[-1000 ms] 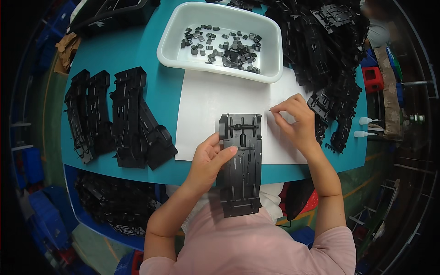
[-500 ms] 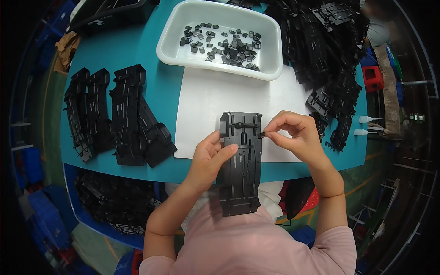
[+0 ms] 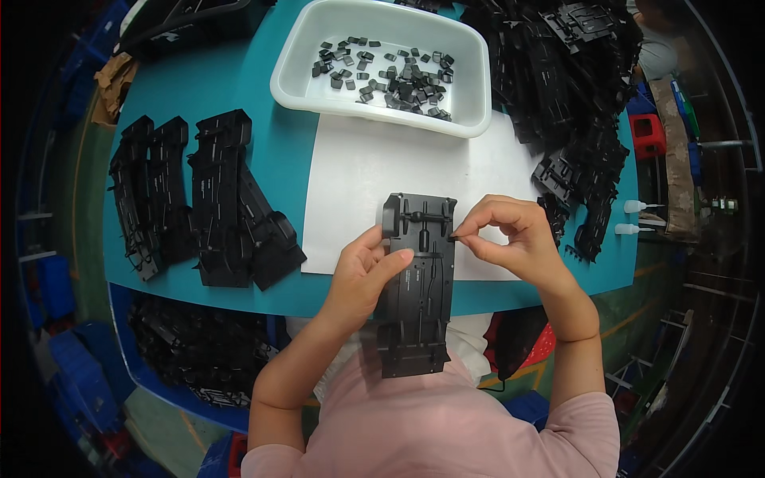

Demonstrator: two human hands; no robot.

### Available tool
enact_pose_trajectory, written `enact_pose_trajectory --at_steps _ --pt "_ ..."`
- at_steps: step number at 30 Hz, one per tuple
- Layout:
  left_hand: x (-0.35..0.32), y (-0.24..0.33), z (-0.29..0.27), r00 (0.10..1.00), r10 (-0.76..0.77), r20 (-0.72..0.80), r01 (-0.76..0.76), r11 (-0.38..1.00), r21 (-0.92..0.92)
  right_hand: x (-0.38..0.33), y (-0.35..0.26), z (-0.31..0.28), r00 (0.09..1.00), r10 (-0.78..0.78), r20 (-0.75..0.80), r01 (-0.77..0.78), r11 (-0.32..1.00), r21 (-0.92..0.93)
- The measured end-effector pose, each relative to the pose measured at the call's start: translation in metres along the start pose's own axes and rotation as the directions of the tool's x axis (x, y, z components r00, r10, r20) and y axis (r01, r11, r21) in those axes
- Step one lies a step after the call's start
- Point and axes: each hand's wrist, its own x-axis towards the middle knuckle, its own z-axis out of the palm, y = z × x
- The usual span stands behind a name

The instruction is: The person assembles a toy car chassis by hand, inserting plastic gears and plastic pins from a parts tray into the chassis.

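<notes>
A long black plastic chassis plate (image 3: 419,291), moulded with axle and shaft shapes, is held upright over the table's near edge. My left hand (image 3: 360,275) grips its left side, thumb on the face and fingers behind. My right hand (image 3: 510,235) pinches a small dark piece (image 3: 455,237) between thumb and forefinger against the plate's right edge, near the upper end. Most of that piece is hidden by the fingertips. Beyond the hands stands a white tub (image 3: 382,110) with many small black plastic clips (image 3: 410,84) lying in it.
White paper (image 3: 351,167) lies on the teal table (image 3: 275,151). Several finished-looking black plates (image 3: 219,199) lie at left, and a heap of similar parts (image 3: 550,88) at right. Two small white bottles (image 3: 627,229) sit at the right edge. A blue bin (image 3: 171,390) of black parts stands below left.
The small dark piece in my right hand has come slightly left, up to the plate's edge. The plate's lower end has swung a little left; my left hand keeps its hold.
</notes>
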Motion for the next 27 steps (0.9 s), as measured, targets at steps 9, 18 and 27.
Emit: enact_pose_trajectory --at_steps 9,18,27 --pt "0.000 0.001 0.002 1.000 -0.004 0.002 0.004 1.000 -0.008 0.001 -0.005 -0.002 0.999 -0.038 0.034 0.041 0.993 -0.114" --pt "-0.001 0.000 0.002 1.000 -0.003 0.012 0.003 1.000 0.017 0.005 -0.011 0.000 0.993 -0.082 0.083 0.099 0.970 -0.222" --pt "-0.001 0.001 0.003 1.000 0.010 0.030 -0.012 0.998 0.055 0.008 -0.004 0.003 0.992 -0.100 0.074 0.116 0.957 -0.265"
